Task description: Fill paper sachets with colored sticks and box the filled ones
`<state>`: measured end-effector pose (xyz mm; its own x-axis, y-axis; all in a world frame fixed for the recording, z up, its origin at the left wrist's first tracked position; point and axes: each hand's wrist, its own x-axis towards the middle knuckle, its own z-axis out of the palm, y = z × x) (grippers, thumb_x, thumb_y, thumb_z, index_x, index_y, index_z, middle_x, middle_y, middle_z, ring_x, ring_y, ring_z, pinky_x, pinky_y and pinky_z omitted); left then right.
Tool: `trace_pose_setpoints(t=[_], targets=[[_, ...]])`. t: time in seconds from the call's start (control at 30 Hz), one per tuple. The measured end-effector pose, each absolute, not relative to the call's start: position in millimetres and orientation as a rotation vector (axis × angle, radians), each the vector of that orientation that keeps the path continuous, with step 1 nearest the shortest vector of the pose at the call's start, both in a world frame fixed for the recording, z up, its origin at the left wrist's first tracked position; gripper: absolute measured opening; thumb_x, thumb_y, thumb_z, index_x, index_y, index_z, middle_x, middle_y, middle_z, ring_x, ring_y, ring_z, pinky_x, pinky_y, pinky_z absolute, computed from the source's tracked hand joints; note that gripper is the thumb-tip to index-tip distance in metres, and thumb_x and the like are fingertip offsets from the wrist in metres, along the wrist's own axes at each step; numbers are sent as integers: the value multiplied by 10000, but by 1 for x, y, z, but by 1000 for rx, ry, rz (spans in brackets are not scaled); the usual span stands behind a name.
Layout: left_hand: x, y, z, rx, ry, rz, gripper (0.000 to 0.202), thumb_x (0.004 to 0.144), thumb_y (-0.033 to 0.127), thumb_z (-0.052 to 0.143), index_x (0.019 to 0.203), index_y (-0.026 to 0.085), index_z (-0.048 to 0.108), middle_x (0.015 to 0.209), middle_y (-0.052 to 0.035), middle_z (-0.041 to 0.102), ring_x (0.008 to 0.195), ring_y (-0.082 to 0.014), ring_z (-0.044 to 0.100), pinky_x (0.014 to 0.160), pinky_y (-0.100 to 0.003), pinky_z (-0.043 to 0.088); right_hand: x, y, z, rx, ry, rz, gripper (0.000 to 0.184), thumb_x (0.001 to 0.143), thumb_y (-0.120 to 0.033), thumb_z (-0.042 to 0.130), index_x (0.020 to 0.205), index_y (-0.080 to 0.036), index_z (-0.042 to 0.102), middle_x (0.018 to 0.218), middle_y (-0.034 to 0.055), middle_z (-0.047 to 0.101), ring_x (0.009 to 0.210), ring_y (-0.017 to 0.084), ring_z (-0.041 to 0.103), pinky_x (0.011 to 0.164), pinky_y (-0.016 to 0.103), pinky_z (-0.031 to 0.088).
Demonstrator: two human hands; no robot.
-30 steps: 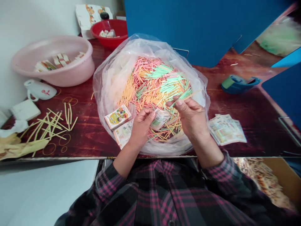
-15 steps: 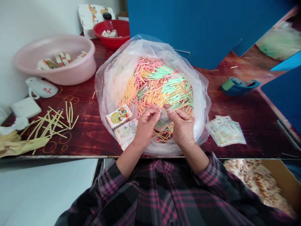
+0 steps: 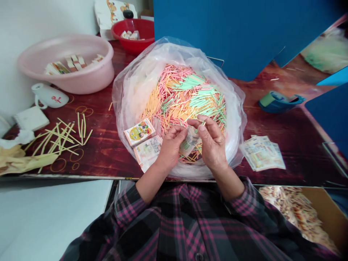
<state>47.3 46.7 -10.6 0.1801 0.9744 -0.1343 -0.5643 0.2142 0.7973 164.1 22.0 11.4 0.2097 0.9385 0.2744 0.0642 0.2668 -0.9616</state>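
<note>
My left hand (image 3: pixel 173 145) pinches a small clear printed plastic packet (image 3: pixel 189 141) between thumb and fingers. To its right, my right hand (image 3: pixel 213 143) holds what looks like a short thin stick (image 3: pixel 203 123) between thumb and fingertips; the other fingers are curled loosely. Both hands are above an open clear plastic bag (image 3: pixel 133 83) full of short pink, orange and green sticks (image 3: pixel 178 103). At the bag's front left rim, beside my left forearm, lie a stack of printed cards (image 3: pixel 139 132) and a flat stack of printed packets (image 3: pixel 148 150).
More flat packets (image 3: pixel 263 152) lie right of the bag. On the left are loose pale yellow strips (image 3: pixel 58 137), rubber bands (image 3: pixel 76 155), a white mug (image 3: pixel 53 95) and a pink basin (image 3: pixel 67 81). A red basin (image 3: pixel 133 45), blue panel (image 3: pixel 212 32) and blue holder (image 3: pixel 280 105) stand farther back.
My right hand has drawn slightly away from the packet and its fingers have lifted and spread a little. The packet now shows more in my left hand. The view has shifted slightly.
</note>
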Motion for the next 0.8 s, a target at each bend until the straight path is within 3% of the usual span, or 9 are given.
trace_pose_setpoints(t=[0.1, 0.23, 0.47, 0.63, 0.73, 0.8], targets=[[48, 48, -12, 626, 766, 1192, 291, 748, 392, 870, 813, 217, 647, 749, 45, 632, 670, -108, 567, 686, -254, 473, 165, 22, 9, -1198, -1161, 704, 252, 988, -459, 570, 1096, -283, 715, 1140, 38, 796, 1164, 221, 714, 1126, 459, 494], [48, 48, -12, 808, 804, 1247, 268, 738, 394, 868, 782, 208, 681, 746, 37, 641, 695, -107, 557, 694, -242, 462, 170, 26, 11, -1200, -1099, 617, 210, 959, -433, 626, 1018, -275, 752, 977, 17, 813, 1019, 211, 746, 1061, 450, 532], [47, 47, -13, 888, 854, 1317, 199, 788, 351, 831, 787, 210, 691, 748, 34, 638, 723, -113, 552, 726, -252, 448, 177, 21, 10, -1218, -1070, 644, 193, 896, -447, 734, 952, -282, 818, 1007, 16, 826, 1035, 225, 751, 1080, 459, 534], [50, 47, -10, 874, 795, 1290, 227, 785, 369, 842, 788, 208, 682, 766, 32, 643, 738, -114, 565, 746, -255, 463, 183, 15, 13, -1266, -1313, 910, 353, 934, -567, 641, 1095, -296, 800, 1272, 24, 769, 1259, 231, 676, 1168, 472, 476], [50, 45, -7, 816, 767, 1288, 228, 772, 374, 852, 796, 219, 686, 778, 35, 650, 734, -112, 571, 740, -250, 472, 185, 16, 8, -1255, -1214, 993, 479, 836, -581, 748, 1224, -301, 733, 1241, 27, 768, 1122, 214, 716, 1013, 416, 575], [50, 44, -5, 771, 751, 1289, 242, 764, 386, 858, 804, 223, 685, 778, 38, 646, 723, -108, 573, 725, -244, 477, 184, 17, 4, -1227, -1079, 1061, 444, 756, -544, 825, 1099, -272, 753, 1024, 10, 793, 876, 180, 722, 802, 342, 610]])
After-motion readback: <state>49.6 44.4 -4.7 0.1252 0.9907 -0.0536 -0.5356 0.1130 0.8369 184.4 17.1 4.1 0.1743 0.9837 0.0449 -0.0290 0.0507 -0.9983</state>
